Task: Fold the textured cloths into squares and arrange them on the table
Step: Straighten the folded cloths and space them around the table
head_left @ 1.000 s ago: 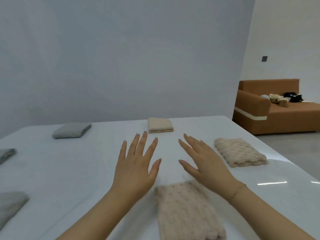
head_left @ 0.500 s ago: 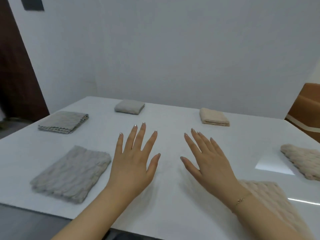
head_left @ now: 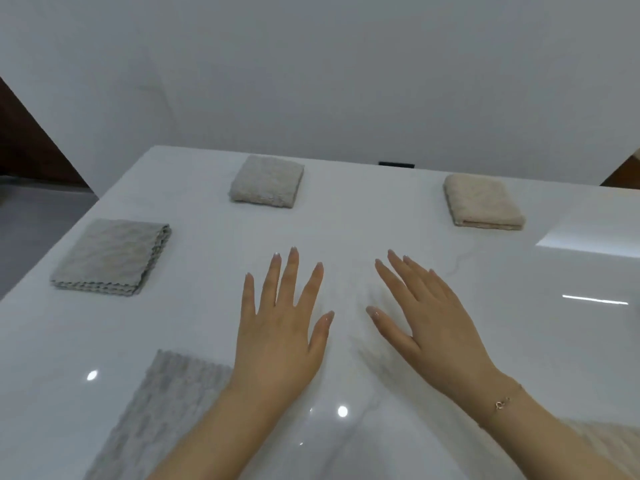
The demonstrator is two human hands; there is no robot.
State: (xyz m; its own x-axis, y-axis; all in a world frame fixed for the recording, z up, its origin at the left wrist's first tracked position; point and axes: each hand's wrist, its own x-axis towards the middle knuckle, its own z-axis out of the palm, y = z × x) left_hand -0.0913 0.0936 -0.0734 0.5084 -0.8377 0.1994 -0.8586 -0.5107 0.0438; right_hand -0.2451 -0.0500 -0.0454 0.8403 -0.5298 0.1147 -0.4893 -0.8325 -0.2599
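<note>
Folded textured cloths lie spread over the glossy white table (head_left: 381, 209). A grey square cloth (head_left: 266, 180) sits at the back, a beige one (head_left: 483, 204) at the back right, and a thin grey scalloped one (head_left: 112, 256) at the left. A larger grey knobbly cloth (head_left: 162, 414) lies near the front left, partly under my left forearm. A beige cloth corner (head_left: 613, 441) shows at the lower right. My left hand (head_left: 280, 330) and my right hand (head_left: 429, 320) hover side by side over the bare middle, fingers straight and spread, holding nothing.
The table's left edge drops to a grey floor (head_left: 31, 216). A white wall (head_left: 311, 81) stands right behind the far edge, with a dark door (head_left: 24, 143) at the left. A small black item (head_left: 396, 164) lies at the far edge.
The view has swung left and tilted down across the table, so the grey cloths now fill the left. Both hands stay flat and spread, holding the same pose.
</note>
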